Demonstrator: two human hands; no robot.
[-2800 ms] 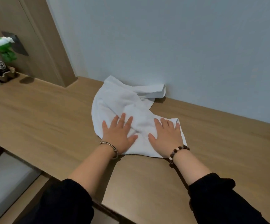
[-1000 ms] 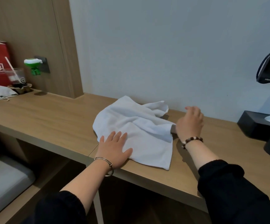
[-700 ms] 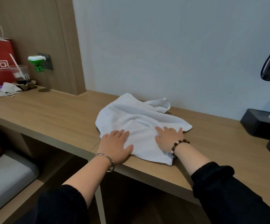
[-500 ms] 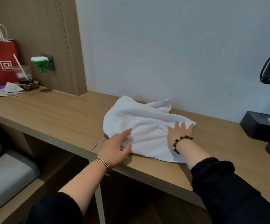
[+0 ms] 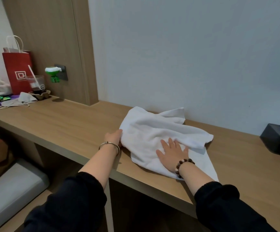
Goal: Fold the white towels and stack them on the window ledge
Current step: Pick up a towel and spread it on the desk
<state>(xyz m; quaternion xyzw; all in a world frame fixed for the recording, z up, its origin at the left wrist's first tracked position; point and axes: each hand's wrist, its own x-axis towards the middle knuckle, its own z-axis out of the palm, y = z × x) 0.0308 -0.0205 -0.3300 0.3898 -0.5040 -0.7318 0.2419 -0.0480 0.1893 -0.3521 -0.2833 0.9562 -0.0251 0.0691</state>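
Note:
A white towel (image 5: 159, 129) lies rumpled and partly folded on the long wooden ledge (image 5: 65, 124), its far edge against the pale wall. My left hand (image 5: 113, 138) grips the towel's left edge, with the fingers tucked under the cloth and hidden. My right hand (image 5: 171, 152) lies flat on the near part of the towel, fingers spread and pressing it down. A thin single layer of the towel sticks out to the right of my right wrist, near the ledge's front edge.
At the far left of the ledge stand a red paper bag (image 5: 17, 71), a plastic cup with a straw (image 5: 35, 84), crumpled cloths and a green plug-in device (image 5: 53, 74). A black box (image 5: 278, 139) sits at the right. A grey cushion (image 5: 10, 190) lies below.
My left hand slid from the towel's near edge to its left edge and took hold of it. My right hand moved back toward me and stays flat on the cloth.

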